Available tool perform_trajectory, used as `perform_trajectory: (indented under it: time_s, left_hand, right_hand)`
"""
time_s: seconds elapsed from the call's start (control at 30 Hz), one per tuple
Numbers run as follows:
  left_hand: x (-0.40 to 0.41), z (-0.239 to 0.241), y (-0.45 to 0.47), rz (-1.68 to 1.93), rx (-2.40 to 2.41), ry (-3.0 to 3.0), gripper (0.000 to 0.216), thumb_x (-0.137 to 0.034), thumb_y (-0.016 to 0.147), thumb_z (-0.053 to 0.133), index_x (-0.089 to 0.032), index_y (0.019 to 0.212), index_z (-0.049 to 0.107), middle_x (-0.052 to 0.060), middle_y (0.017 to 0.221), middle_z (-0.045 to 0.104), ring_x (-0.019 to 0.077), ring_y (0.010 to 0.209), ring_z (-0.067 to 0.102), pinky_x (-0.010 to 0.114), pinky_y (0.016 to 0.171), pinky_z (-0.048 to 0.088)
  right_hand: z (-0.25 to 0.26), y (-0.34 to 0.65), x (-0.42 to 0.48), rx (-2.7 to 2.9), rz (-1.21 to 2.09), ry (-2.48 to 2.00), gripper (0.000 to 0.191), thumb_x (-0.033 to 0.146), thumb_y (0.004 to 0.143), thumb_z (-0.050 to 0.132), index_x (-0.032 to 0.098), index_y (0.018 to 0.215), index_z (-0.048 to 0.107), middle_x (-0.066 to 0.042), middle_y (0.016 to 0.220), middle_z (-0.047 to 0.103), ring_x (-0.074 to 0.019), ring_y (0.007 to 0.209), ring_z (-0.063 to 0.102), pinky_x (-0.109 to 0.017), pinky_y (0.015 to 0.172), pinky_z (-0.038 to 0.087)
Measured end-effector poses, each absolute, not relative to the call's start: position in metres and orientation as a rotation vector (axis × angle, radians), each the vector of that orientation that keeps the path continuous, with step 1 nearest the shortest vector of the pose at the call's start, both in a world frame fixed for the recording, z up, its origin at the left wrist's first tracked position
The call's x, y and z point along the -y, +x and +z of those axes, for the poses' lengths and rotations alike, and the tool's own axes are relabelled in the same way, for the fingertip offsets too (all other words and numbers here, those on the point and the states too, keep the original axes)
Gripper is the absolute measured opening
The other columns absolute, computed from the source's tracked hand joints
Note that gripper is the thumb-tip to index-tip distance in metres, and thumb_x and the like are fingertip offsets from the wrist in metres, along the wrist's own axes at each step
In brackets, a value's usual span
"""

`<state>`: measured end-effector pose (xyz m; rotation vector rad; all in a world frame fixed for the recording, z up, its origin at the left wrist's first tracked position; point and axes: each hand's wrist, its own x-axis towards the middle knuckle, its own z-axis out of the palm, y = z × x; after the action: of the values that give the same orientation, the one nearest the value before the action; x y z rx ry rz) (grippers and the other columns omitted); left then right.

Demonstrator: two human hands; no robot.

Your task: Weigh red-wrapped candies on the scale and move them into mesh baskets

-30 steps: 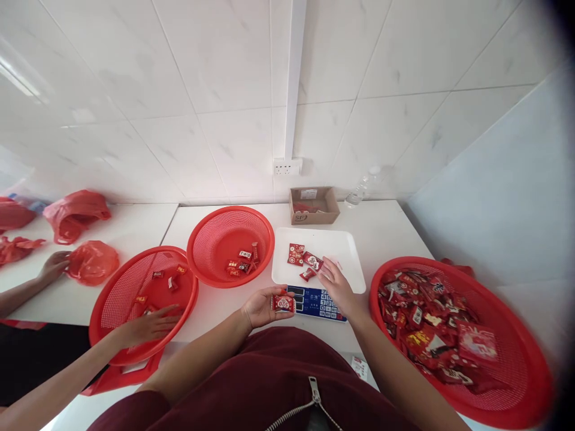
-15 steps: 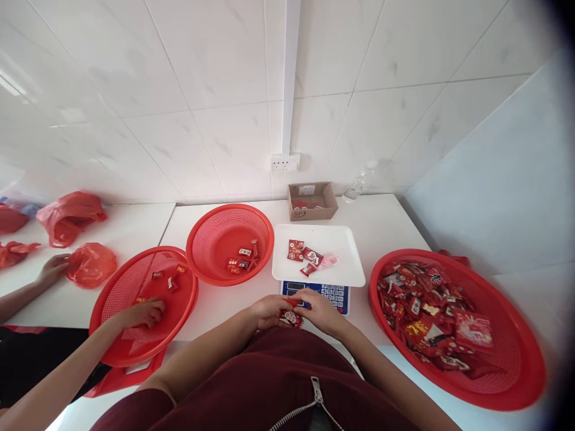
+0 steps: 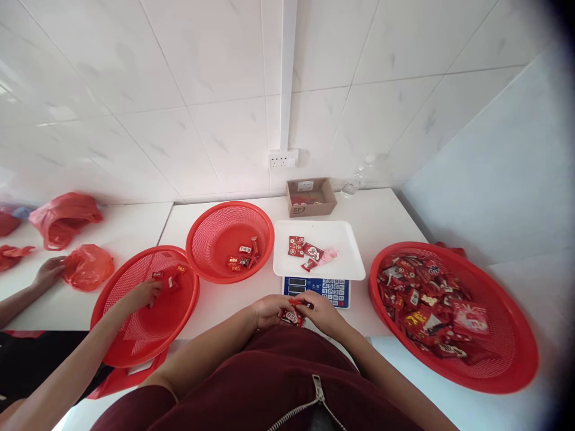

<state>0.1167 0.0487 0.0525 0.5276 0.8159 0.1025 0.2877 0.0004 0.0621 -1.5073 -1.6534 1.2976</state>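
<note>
Packet (image 3: 293, 317) sits between left fingers (image 3: 275, 304) and right fingers (image 3: 311, 298).

The person wears a plain dark maroon top (image 3: 238, 380). Its left sleeve (image 3: 137, 408), the same maroon, ends near the elbow, leaving the left forearm (image 3: 209, 346) bare; the left hand (image 3: 268, 312) and right hand (image 3: 318, 312) are bare too. A silvery metal zip (image 3: 291, 414) has a long flat pull (image 3: 318, 389) and splits into two toothed rows. Something dark grey (image 3: 321, 418), perhaps an undershirt, shows between them, too dim to tell.
</note>
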Motion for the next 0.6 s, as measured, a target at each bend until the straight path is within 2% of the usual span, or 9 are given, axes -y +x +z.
perform_trajectory:
  time_s: [0.2, 0.3, 0.37, 0.5, 0.6]
  left_hand:
    - [-0.051, 0.055, 0.108, 0.113, -0.779, 0.459, 0.044, -0.006, 0.062, 0.066, -0.017, 0.104, 0.062, 0.006, 0.095, 0.068, 0.0154, 0.077, 0.064, 0.028, 0.073, 0.047]
    - [-0.051, 0.050, 0.103, 0.169, -0.842, 0.401, 0.049, -0.003, 0.062, 0.065, -0.017, 0.109, 0.057, 0.006, 0.092, 0.067, 0.0155, 0.076, 0.064, 0.031, 0.077, 0.047]
    - [-0.050, 0.047, 0.101, 0.201, -0.875, 0.385, 0.050, -0.002, 0.062, 0.065, -0.016, 0.108, 0.055, 0.004, 0.085, 0.066, 0.0154, 0.073, 0.064, 0.034, 0.079, 0.048]
    - [-0.051, 0.047, 0.098, 0.272, -0.899, 0.384, 0.046, -0.002, 0.063, 0.067, -0.017, 0.104, 0.052, 0.003, 0.082, 0.065, 0.0156, 0.076, 0.065, 0.033, 0.083, 0.046]
    - [-0.052, 0.051, 0.099, 0.340, -0.929, 0.387, 0.050, -0.003, 0.063, 0.070, -0.019, 0.106, 0.050, 0.004, 0.090, 0.067, 0.0156, 0.080, 0.065, 0.031, 0.082, 0.046]
  right_hand:
    - [0.049, 0.307, -0.001, 1.358, 1.182, -1.751, 0.033, 0.050, 0.078, 0.052, 0.022, 0.086, 0.067, -0.005, 0.088, 0.071, -0.0226, 0.082, 0.063, -0.035, 0.077, 0.047]
    - [0.043, 0.326, -0.010, 1.106, 1.142, -1.869, 0.039, 0.056, 0.076, 0.052, 0.020, 0.084, 0.065, -0.006, 0.084, 0.071, -0.0230, 0.080, 0.063, -0.034, 0.071, 0.048]
    - [0.041, 0.337, -0.019, 0.963, 1.144, -1.902, 0.040, 0.055, 0.076, 0.052, 0.019, 0.090, 0.065, -0.007, 0.087, 0.071, -0.0233, 0.081, 0.064, -0.033, 0.069, 0.048]
    - [0.043, 0.349, -0.034, 0.919, 1.092, -1.976, 0.053, 0.049, 0.076, 0.050, 0.018, 0.118, 0.056, -0.009, 0.093, 0.070, -0.0232, 0.080, 0.065, -0.036, 0.073, 0.049]
    - [0.046, 0.344, -0.033, 1.093, 0.947, -1.993, 0.051, 0.048, 0.075, 0.050, 0.020, 0.117, 0.058, -0.007, 0.092, 0.069, -0.0235, 0.084, 0.064, -0.038, 0.081, 0.047]
